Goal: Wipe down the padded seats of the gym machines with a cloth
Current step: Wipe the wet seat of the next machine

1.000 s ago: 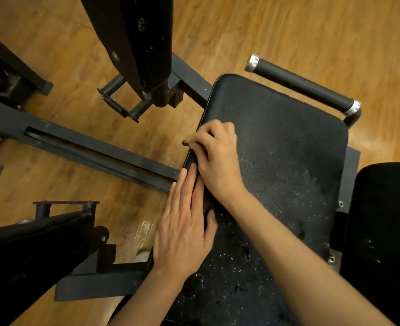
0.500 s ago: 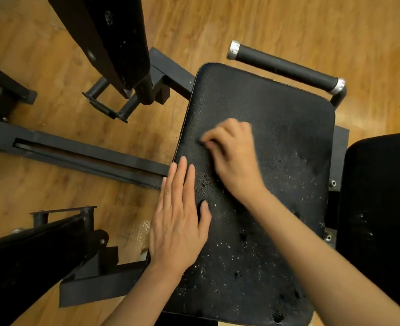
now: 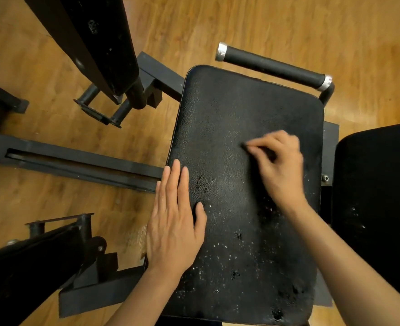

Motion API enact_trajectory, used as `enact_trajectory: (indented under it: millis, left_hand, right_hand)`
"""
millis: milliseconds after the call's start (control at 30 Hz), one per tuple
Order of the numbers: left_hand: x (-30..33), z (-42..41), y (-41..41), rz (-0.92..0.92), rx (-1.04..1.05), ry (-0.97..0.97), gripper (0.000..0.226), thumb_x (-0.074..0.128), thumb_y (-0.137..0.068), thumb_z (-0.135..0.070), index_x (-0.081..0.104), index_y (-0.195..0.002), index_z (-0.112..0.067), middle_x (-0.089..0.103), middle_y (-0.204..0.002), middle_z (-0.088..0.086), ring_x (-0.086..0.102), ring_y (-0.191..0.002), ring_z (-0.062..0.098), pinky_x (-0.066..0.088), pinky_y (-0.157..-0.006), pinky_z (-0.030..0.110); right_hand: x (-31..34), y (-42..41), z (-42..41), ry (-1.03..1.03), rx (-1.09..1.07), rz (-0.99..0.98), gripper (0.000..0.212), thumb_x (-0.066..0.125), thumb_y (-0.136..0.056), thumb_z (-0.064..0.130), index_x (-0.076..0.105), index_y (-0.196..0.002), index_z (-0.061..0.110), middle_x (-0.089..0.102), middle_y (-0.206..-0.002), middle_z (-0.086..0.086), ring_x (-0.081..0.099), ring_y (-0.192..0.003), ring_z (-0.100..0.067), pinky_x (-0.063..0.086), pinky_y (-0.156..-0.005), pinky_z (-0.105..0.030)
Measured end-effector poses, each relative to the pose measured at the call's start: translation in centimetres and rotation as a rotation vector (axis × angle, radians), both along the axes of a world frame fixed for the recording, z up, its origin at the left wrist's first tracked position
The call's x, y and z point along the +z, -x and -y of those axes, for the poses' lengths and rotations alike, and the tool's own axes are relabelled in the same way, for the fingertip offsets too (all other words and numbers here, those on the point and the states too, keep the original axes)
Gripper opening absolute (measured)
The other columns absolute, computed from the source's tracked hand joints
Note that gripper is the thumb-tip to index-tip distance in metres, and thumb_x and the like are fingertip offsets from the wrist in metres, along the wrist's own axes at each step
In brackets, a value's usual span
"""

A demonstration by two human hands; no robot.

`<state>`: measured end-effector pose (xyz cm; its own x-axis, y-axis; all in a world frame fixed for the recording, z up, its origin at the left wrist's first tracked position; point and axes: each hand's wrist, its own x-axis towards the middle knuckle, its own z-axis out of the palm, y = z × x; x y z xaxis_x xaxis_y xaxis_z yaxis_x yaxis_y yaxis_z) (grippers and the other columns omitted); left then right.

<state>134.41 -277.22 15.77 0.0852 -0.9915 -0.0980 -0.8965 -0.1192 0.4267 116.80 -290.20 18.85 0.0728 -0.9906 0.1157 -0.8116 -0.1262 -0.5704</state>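
2 hands on padded seat: left hand flat, right hand curled, blurred; handle beyond.

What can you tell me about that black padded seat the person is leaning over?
The padded seat is a rounded rectangle covered in black pebbled vinyl, worn with white flecks and small tears toward the near end. The left hand lies flat on its left edge. The right hand, fingers curled and blurred, presses near its right side. It sits on a dark metal frame.

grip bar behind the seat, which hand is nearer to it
Right. The right hand is mid-seat, nearer the grip bar; the left hand lies flat on the seat's left edge, farther back.
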Motion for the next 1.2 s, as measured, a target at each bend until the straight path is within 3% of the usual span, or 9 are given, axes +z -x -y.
enact_trajectory:
  millis: [100, 233, 333, 467, 533, 733, 967, 1133, 1200]
  left_hand:
    - [-0.1, 0.1, 0.1, -0.003, 0.011, 0.004, 0.066, 0.035, -0.1, -0.032, 0.019, -0.158, -0.005, 0.009, -0.168, 0.009, 0.008, -0.155, 0.021, 0.018, -0.124, 0.04]
    - [0.1, 0.1, 0.0, -0.011, 0.005, 0.005, 0.066, 0.034, -0.099, -0.032, 0.02, -0.158, -0.005, 0.009, -0.168, 0.008, 0.008, -0.155, 0.021, 0.017, -0.124, 0.04]
    - [0.0, 0.1, -0.1, -0.001, -0.004, -0.009, 0.065, 0.032, -0.1, -0.034, 0.017, -0.158, -0.007, 0.007, -0.168, 0.007, 0.005, -0.155, 0.02, 0.018, -0.125, 0.04]
    - [-0.1, 0.0, -0.1, 0.004, 0.0, -0.011, 0.065, 0.032, -0.102, -0.034, 0.016, -0.158, -0.007, 0.007, -0.168, 0.007, 0.005, -0.155, 0.02, 0.018, -0.125, 0.041]
    - [0.0, 0.0, 0.0, 0.012, 0.0, -0.017, 0.066, 0.032, -0.101, -0.034, 0.015, -0.159, -0.008, 0.006, -0.168, 0.007, 0.004, -0.155, 0.02, 0.017, -0.125, 0.041]
    - [0.5, 0.1, -0.2, 0.022, -0.092, 0.011, 0.065, 0.035, -0.1, -0.029, 0.018, -0.158, -0.006, 0.009, -0.168, 0.009, 0.006, -0.155, 0.023, 0.005, -0.126, 0.036]
    - [0.7, 0.0, 2.3, 0.029, -0.217, -0.014, 0.065, 0.037, -0.1, -0.031, 0.021, -0.157, -0.004, 0.013, -0.167, 0.01, 0.009, -0.155, 0.022, 0.005, -0.126, 0.035]
    - [1.0, 0.1, 2.5, 0.066, -0.235, -0.063, 0.067, 0.035, -0.098, -0.033, 0.02, -0.157, -0.005, 0.011, -0.167, 0.008, 0.009, -0.155, 0.021, 0.006, -0.126, 0.036]
    - [1.0, 0.1, 2.5, 0.066, -0.228, -0.069, 0.067, 0.035, -0.098, -0.034, 0.021, -0.157, -0.005, 0.011, -0.167, 0.007, 0.009, -0.155, 0.021, 0.005, -0.126, 0.035]
  right_hand:
    - [-1.0, -2.4, -0.9, -0.003, -0.244, 0.029, 0.007, 0.068, -0.089, 0.016, 0.072, -0.087, 0.02, 0.06, -0.089, 0.001, 0.05, -0.093, -0.026, 0.034, -0.083, -0.024]
    - [-2.1, -10.2, -0.2, 0.03, 0.157, 0.046, 0.006, 0.066, -0.088, 0.016, 0.071, -0.088, 0.016, 0.06, -0.091, -0.002, 0.05, -0.091, -0.024, 0.036, -0.083, -0.034]
    - [-1.4, -4.6, 0.4, 0.067, 0.316, -0.039, 0.005, 0.068, -0.088, 0.015, 0.073, -0.088, 0.017, 0.061, -0.089, -0.001, 0.049, -0.092, -0.019, 0.034, -0.085, -0.028]
    - [0.2, 2.8, -0.8, -0.005, -0.246, -0.003, 0.015, 0.069, -0.088, 0.015, 0.068, -0.088, 0.03, 0.063, -0.091, -0.001, 0.055, -0.096, -0.028, 0.028, -0.083, -0.011]
    - [-1.0, -0.9, -1.1, 0.026, -0.324, 0.02, 0.011, 0.067, -0.087, 0.014, 0.068, -0.085, 0.025, 0.063, -0.089, -0.002, 0.055, -0.093, -0.031, 0.03, -0.082, -0.018]
    - [-1.7, -4.3, -0.2, 0.07, 0.245, 0.001, 0.006, 0.067, -0.089, 0.016, 0.073, -0.09, 0.016, 0.061, -0.09, -0.001, 0.051, -0.09, -0.023, 0.038, -0.082, -0.033]
    - [-1.0, 3.0, -1.2, 0.008, -0.46, 0.013, 0.008, 0.063, -0.089, 0.018, 0.072, -0.089, 0.019, 0.062, -0.092, 0.0, 0.053, -0.096, -0.024, 0.035, -0.085, -0.027]
    - [-1.6, -3.1, 0.1, 0.079, 0.19, -0.067, 0.007, 0.063, -0.091, 0.016, 0.069, -0.093, 0.013, 0.06, -0.093, -0.005, 0.052, -0.09, -0.026, 0.04, -0.079, -0.037]
    - [-1.4, 1.3, 1.1, 0.126, 0.182, -0.141, 0.01, 0.063, -0.092, 0.014, 0.071, -0.096, 0.011, 0.061, -0.094, -0.007, 0.054, -0.091, -0.029, 0.044, -0.08, -0.039]
